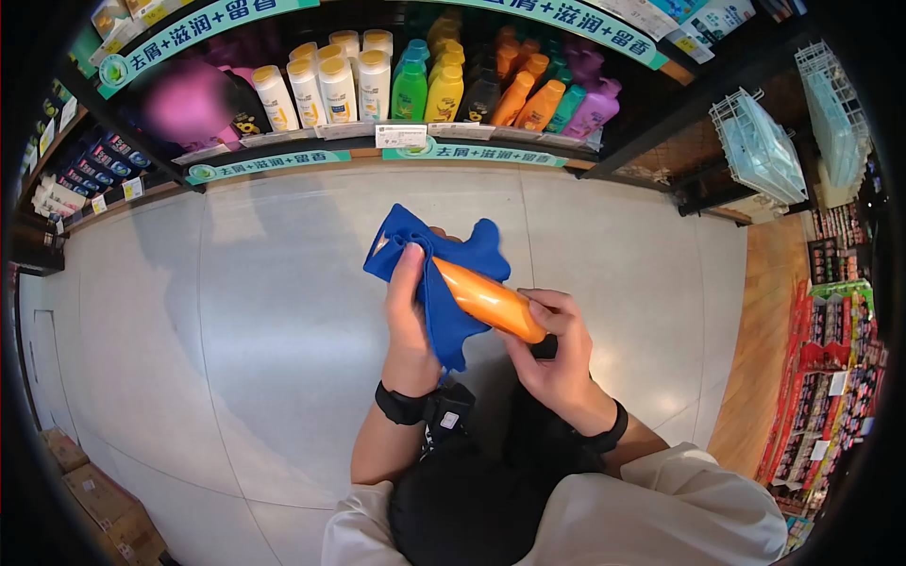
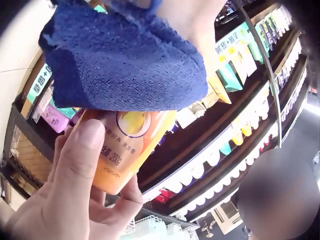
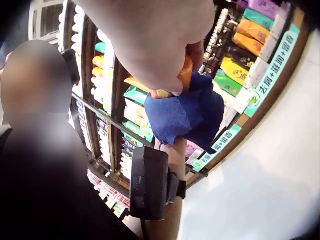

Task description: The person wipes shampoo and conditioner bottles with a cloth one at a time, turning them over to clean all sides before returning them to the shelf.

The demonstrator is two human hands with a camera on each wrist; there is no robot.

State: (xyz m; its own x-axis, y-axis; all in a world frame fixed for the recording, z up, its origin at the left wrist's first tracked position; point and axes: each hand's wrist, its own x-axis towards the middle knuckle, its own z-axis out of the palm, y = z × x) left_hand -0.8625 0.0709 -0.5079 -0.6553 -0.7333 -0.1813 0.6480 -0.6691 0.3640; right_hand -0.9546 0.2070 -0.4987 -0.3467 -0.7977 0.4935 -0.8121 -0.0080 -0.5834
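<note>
An orange shampoo bottle [image 1: 493, 300] is held slantwise above the floor, its upper end wrapped in a blue cloth [image 1: 439, 311]. Through the cloth, my left hand [image 1: 408, 307] grips the bottle, thumb on top. My right hand [image 1: 559, 354] pinches the bottom end between thumb and fingers. In the left wrist view the cloth [image 2: 125, 60] covers most of the bottle [image 2: 127, 150], leaving the lower label and printed text showing. Cloth [image 3: 182, 115] hangs over the left hand in the right wrist view, where only a bit of orange bottle [image 3: 185, 75] shows. The bottle's cap is hidden.
Ahead, a low shelf holds white bottles [image 1: 337, 90], green and yellow bottles, orange bottles [image 1: 540, 106] and purple ones. Wire baskets [image 1: 755, 146] hang at the right. Cardboard boxes [image 1: 99, 495] stand at lower left. Grey tiled floor [image 1: 274, 283] lies below the hands.
</note>
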